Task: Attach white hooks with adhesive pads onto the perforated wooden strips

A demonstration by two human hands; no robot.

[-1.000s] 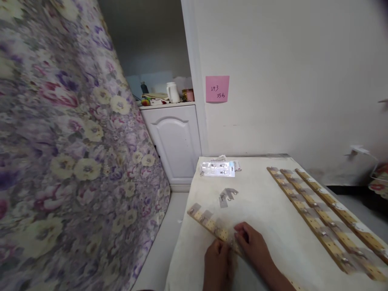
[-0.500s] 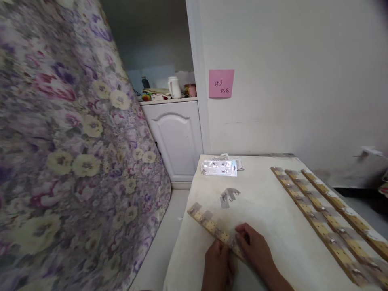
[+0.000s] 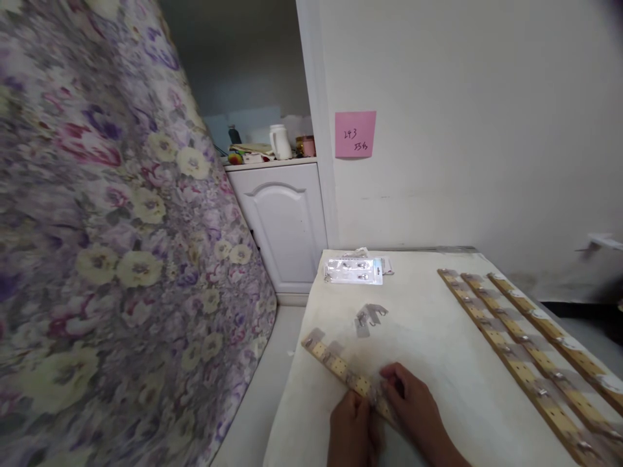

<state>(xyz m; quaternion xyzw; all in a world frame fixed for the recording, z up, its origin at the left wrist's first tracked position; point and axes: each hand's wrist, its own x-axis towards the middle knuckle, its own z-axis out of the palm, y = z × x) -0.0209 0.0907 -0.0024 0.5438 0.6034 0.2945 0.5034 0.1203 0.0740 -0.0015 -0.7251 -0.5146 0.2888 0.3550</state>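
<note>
A narrow wooden strip (image 3: 335, 363) with small holes lies slantwise on the table. Along it sit several clear plastic pieces with small metal hooks. My left hand (image 3: 349, 421) is closed at the strip's near edge, gripping it, its fingertips partly hidden. On the far side my right hand (image 3: 413, 402) is closed, thumb and fingertips together at a clear plastic hook piece (image 3: 376, 392) on the strip. Beyond the strip, loose clear hook pieces (image 3: 370, 320) lie in a small heap.
Several wooden strips (image 3: 520, 370) fitted with hooks or white pieces lie along the table's right side. Clear blister packs (image 3: 354, 271) rest at the far left. A floral curtain (image 3: 121, 259) hangs at left; a white cabinet (image 3: 287, 220) and a wall with a pink note (image 3: 355, 134) stand behind.
Both hands keep their places at the strip, with only slight finger movement. The whole view has shifted slightly.
</note>
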